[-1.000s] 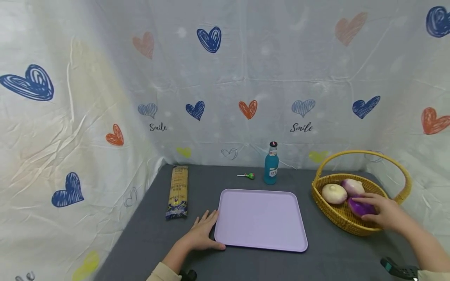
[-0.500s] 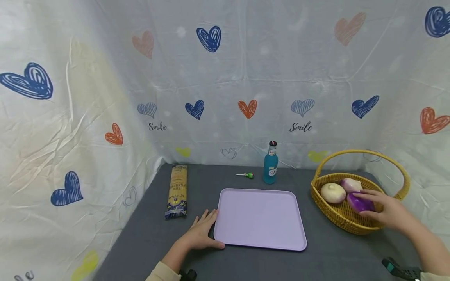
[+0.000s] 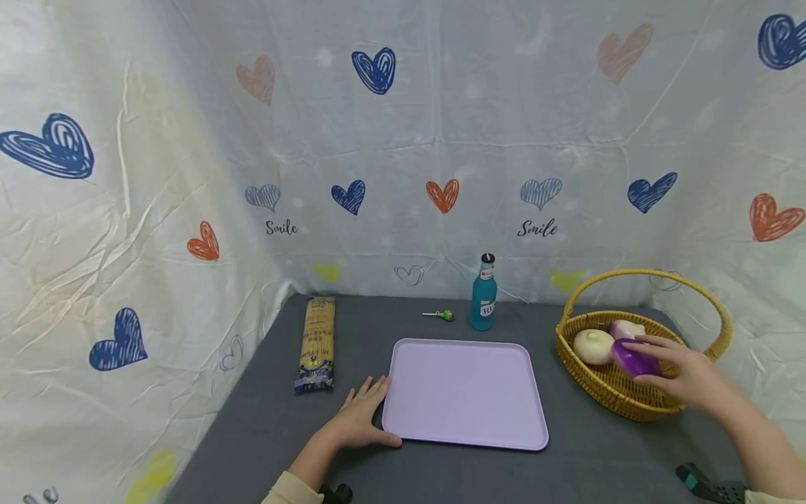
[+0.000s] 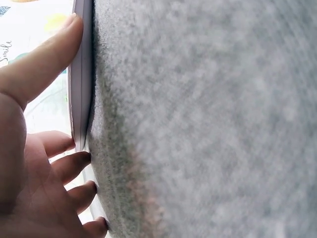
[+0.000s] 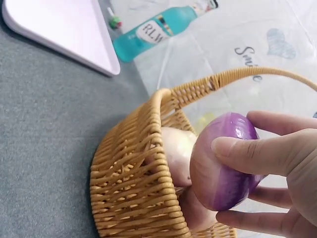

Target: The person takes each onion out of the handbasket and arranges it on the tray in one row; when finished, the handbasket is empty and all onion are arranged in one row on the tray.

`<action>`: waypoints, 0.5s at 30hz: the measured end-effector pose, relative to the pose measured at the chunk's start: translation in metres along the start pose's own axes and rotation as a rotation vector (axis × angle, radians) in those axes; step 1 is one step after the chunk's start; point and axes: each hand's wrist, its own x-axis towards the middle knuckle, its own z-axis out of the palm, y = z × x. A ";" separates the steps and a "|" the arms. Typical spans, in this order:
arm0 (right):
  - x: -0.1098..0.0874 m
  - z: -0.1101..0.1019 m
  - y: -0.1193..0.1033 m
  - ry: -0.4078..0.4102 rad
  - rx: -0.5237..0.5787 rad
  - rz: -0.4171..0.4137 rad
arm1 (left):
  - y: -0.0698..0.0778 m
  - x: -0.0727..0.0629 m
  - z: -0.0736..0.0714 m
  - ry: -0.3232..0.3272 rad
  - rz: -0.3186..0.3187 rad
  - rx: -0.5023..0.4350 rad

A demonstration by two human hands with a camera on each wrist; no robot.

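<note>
Glossy round purple onion (image 5: 218, 176), woven basket (image 5: 131, 183), flat tray (image 3: 466, 394)

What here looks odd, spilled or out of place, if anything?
Nothing looks spilled or broken. The blue bottle stands upright, the lilac tray lies flat, and the right hand grips a purple onion at the wicker basket. The only untidy thing is the heart-print backdrop, visibly creased on the left.

The left hand (image 3: 360, 420) lies with 4 fingers (image 4: 81, 198) fanned, thumb (image 4: 44, 64) well apart from them. The right hand (image 3: 693, 378) pinches, thumb opposite the fingers; in its wrist view, 1 finger seems hidden.
</note>
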 end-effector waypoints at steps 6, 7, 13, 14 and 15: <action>0.001 -0.002 -0.004 0.004 0.028 0.002 | 0.000 0.000 0.000 0.006 -0.003 -0.003; 0.001 -0.002 -0.004 0.005 0.028 -0.001 | 0.000 0.000 0.000 0.006 -0.003 -0.002; 0.001 -0.003 -0.011 0.023 0.022 -0.013 | 0.002 0.000 0.000 0.006 -0.008 -0.001; 0.002 -0.003 -0.012 0.029 0.018 -0.011 | 0.002 -0.001 -0.001 0.005 -0.010 -0.002; 0.002 -0.003 -0.013 0.032 0.018 -0.016 | 0.002 -0.001 -0.001 0.005 -0.011 -0.005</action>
